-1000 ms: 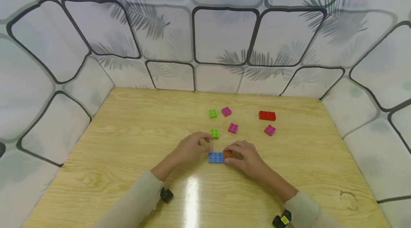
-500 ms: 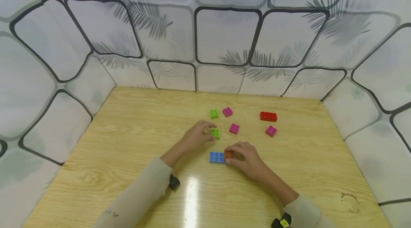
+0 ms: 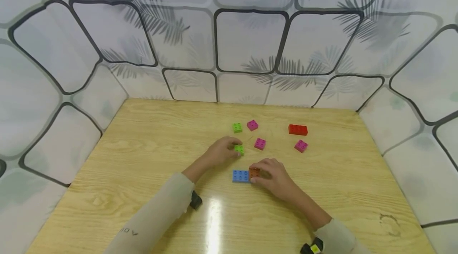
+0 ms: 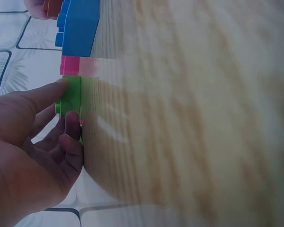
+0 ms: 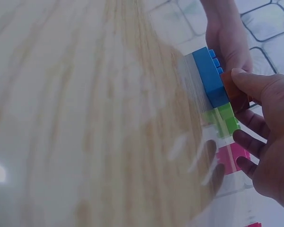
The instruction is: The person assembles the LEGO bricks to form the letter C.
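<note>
In the head view my left hand [image 3: 222, 152] pinches a small lime green brick [image 3: 239, 150] lying on the table. The left wrist view shows the thumb on one side of that green brick [image 4: 72, 97] and fingertips at its other side. My right hand [image 3: 274, 177] grips an orange brick [image 3: 253, 172] at the right end of a blue brick [image 3: 240, 176]. In the right wrist view the orange brick [image 5: 234, 90] sits against the blue brick's [image 5: 209, 78] studded end, under the right thumb.
Behind the hands on the wooden table [image 3: 150, 134] lie another green brick [image 3: 237, 127], pink bricks [image 3: 252, 125] [image 3: 260, 144] [image 3: 301, 146] and a red brick [image 3: 297, 129]. A patterned cloth wall [image 3: 250, 39] stands around the table's back and sides.
My left hand has moved away from the blue brick, up to the nearer green brick, and its fingers have closed round it. The right hand stays on the orange brick.
</note>
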A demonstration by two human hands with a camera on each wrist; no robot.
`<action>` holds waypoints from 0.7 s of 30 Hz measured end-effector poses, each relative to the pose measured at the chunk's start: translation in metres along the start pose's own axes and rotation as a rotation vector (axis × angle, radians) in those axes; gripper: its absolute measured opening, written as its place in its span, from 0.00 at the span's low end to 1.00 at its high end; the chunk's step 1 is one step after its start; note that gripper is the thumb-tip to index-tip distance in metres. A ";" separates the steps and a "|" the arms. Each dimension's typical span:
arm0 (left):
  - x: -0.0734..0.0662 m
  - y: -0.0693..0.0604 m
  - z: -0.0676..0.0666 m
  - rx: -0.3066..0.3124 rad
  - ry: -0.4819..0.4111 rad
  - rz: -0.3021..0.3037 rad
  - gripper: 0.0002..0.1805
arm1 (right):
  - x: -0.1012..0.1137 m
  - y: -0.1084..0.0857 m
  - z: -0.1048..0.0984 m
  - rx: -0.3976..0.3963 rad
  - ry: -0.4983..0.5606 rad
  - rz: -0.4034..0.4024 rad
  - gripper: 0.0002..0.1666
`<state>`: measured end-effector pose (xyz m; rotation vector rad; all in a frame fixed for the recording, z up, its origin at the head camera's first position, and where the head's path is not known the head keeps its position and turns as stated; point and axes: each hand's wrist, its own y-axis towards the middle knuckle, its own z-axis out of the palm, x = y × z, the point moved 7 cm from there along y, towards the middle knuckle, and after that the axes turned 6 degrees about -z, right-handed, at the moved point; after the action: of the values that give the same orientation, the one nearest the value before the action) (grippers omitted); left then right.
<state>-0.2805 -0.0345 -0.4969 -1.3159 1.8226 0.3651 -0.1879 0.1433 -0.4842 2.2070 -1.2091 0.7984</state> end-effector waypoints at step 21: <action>0.002 -0.024 -0.011 0.018 -0.061 -0.023 0.21 | -0.001 0.000 0.000 0.011 -0.013 0.006 0.21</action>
<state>-0.2643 -0.0531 -0.4862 -1.2982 1.7545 0.3717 -0.1884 0.1436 -0.4850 2.2221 -1.2209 0.7962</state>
